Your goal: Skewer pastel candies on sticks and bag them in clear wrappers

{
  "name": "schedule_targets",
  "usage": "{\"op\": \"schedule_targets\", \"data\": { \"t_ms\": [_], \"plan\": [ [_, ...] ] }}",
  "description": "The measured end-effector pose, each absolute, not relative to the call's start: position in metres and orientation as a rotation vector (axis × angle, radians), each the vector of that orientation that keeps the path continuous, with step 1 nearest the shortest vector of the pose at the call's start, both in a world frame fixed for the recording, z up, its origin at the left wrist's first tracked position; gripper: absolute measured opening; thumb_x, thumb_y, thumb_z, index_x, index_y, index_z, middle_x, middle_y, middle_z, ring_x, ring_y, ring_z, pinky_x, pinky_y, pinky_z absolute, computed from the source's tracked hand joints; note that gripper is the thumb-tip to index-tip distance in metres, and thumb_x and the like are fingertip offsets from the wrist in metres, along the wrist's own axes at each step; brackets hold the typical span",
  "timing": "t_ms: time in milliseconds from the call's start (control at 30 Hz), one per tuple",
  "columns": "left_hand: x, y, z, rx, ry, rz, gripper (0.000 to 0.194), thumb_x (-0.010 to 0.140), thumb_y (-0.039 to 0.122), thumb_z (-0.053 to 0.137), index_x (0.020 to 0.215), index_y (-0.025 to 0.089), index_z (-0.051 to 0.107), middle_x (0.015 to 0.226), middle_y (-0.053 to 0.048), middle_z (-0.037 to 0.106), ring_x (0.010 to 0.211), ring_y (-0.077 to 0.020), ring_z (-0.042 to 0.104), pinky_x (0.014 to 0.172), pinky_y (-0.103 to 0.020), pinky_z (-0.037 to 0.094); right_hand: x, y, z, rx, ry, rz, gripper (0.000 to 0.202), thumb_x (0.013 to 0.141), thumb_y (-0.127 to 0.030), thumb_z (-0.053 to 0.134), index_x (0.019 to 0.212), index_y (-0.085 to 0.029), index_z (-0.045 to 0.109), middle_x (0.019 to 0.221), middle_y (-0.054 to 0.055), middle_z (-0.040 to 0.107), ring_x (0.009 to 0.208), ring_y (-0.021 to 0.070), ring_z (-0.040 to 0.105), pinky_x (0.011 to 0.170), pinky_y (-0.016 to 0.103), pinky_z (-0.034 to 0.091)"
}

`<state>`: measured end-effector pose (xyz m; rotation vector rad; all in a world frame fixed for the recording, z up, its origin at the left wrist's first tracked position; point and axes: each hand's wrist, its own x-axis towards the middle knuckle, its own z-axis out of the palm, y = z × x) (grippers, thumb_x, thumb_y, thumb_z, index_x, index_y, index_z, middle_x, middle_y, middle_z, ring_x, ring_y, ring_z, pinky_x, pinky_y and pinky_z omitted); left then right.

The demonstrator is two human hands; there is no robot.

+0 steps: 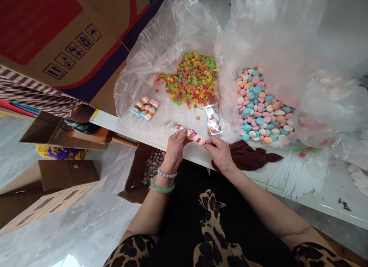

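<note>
In front of me, over the table's near edge, is a candy skewer (198,139) with pink, white and red pieces. Its upper end lies in a small printed plastic wrapper (174,125). My left hand (176,146) is closed on the wrapper around the candy. My right hand (219,152) pinches the skewer's lower end; the stick itself is hidden by the fingers. Just beyond my hands lie printed wrappers (213,120). Further left rests a group of finished-looking candy skewers (146,107) with white sticks.
Ring gummies (195,78) spill from a clear bag; pastel oval candies (260,106) fill another at right. A dark brown cloth (250,156) and white sticks (301,177) lie along the front edge. An open carton (137,171) stands below; a large cardboard box (71,37) is at left.
</note>
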<state>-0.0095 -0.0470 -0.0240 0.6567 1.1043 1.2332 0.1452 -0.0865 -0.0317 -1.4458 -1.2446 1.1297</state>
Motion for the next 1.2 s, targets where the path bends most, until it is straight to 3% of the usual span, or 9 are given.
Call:
{"op": "schedule_targets", "data": {
  "t_ms": [100, 200, 267, 367, 467, 567, 733, 1033, 1200],
  "plan": [
    [-0.010, -0.050, -0.022, 0.572, 1.060, 1.211, 0.043, 0.067, 0.054, 0.080, 0.079, 0.013, 0.071, 0.075, -0.005, 0.070, 0.071, -0.0157, 0.066, 0.076, -0.032, 0.054, 0.146, -0.092, -0.033, -1.471, -1.775, 0.485, 0.022, 0.090, -0.017, 0.046, 0.078, -0.020, 0.064, 0.075, 0.004, 0.060, 0.073, 0.0163, 0.054, 0.067, 0.027, 0.039],
    [-0.011, -0.051, -0.022, 0.508, 1.039, 1.177, 0.042, 0.069, 0.050, 0.081, 0.086, 0.012, 0.071, 0.079, -0.006, 0.071, 0.073, -0.0166, 0.068, 0.077, -0.033, 0.054, 0.146, -0.094, -0.035, -1.479, -1.964, 0.249, 0.028, 0.092, -0.013, 0.041, 0.084, -0.019, 0.067, 0.073, 0.005, 0.060, 0.074, 0.0175, 0.054, 0.067, 0.027, 0.038],
    [-0.012, -0.051, -0.024, 0.493, 1.028, 1.164, 0.043, 0.066, 0.046, 0.084, 0.088, 0.012, 0.071, 0.081, -0.006, 0.071, 0.075, -0.0177, 0.069, 0.079, -0.033, 0.055, 0.144, -0.092, -0.036, -1.484, -1.889, 0.381, 0.026, 0.091, -0.014, 0.043, 0.081, -0.020, 0.065, 0.074, 0.005, 0.059, 0.074, 0.0172, 0.054, 0.068, 0.027, 0.038],
    [-0.009, -0.052, -0.026, 0.487, 0.998, 1.177, 0.045, 0.062, 0.046, 0.086, 0.086, 0.012, 0.070, 0.081, -0.006, 0.072, 0.077, -0.0201, 0.071, 0.081, -0.035, 0.055, 0.140, -0.086, -0.034, -1.449, -1.489, 0.945, 0.015, 0.083, -0.023, 0.055, 0.069, -0.020, 0.058, 0.067, 0.001, 0.055, 0.065, 0.0145, 0.051, 0.061, 0.027, 0.038],
    [-0.003, -0.055, -0.028, 0.489, 0.974, 1.185, 0.045, 0.064, 0.048, 0.085, 0.088, 0.012, 0.070, 0.083, -0.007, 0.072, 0.078, -0.0213, 0.072, 0.083, -0.037, 0.055, 0.140, -0.080, -0.032, -1.316, -0.908, 1.612, 0.016, 0.070, -0.029, 0.066, 0.067, -0.020, 0.053, 0.053, -0.006, 0.040, 0.046, 0.0078, 0.032, 0.044, 0.023, 0.023],
    [0.002, -0.058, -0.030, 0.492, 0.975, 1.163, 0.044, 0.069, 0.051, 0.080, 0.089, 0.013, 0.070, 0.084, -0.008, 0.072, 0.080, -0.0215, 0.072, 0.084, -0.037, 0.055, 0.142, -0.077, -0.029, -1.117, -0.504, 1.979, 0.025, 0.060, -0.026, 0.073, 0.069, -0.019, 0.052, 0.052, -0.009, 0.037, 0.041, 0.0029, 0.021, 0.040, 0.019, 0.010],
    [-0.004, -0.054, -0.026, 0.466, 0.955, 1.113, 0.043, 0.073, 0.054, 0.076, 0.088, 0.013, 0.070, 0.087, -0.009, 0.073, 0.083, -0.0207, 0.070, 0.084, -0.036, 0.055, 0.146, -0.077, -0.028, -0.967, -0.337, 2.123, 0.027, 0.058, -0.021, 0.075, 0.072, -0.018, 0.053, 0.051, -0.009, 0.039, 0.041, 0.0013, 0.023, 0.038, 0.015, 0.009],
    [-0.017, -0.043, -0.016, 0.490, 1.026, 1.243, 0.027, 0.063, 0.026, 0.086, 0.083, 0.015, 0.072, 0.082, -0.002, 0.072, 0.072, -0.0116, 0.065, 0.075, -0.027, 0.054, 0.147, -0.075, -0.028, -1.116, -0.401, 2.047, 0.024, 0.059, -0.020, 0.074, 0.069, -0.017, 0.052, 0.050, -0.008, 0.044, 0.038, 0.0004, 0.024, 0.036, 0.014, 0.010],
    [-0.010, -0.047, -0.020, 0.526, 0.971, 1.206, 0.028, 0.062, 0.029, 0.087, 0.080, 0.014, 0.071, 0.080, -0.003, 0.072, 0.072, -0.0122, 0.066, 0.076, -0.027, 0.054, 0.157, -0.070, -0.024, -0.853, -0.228, 2.433, 0.016, 0.069, -0.015, 0.067, 0.075, -0.015, 0.052, 0.057, -0.007, 0.043, 0.041, 0.0001, 0.018, 0.036, 0.011, 0.009]
  ]
}}
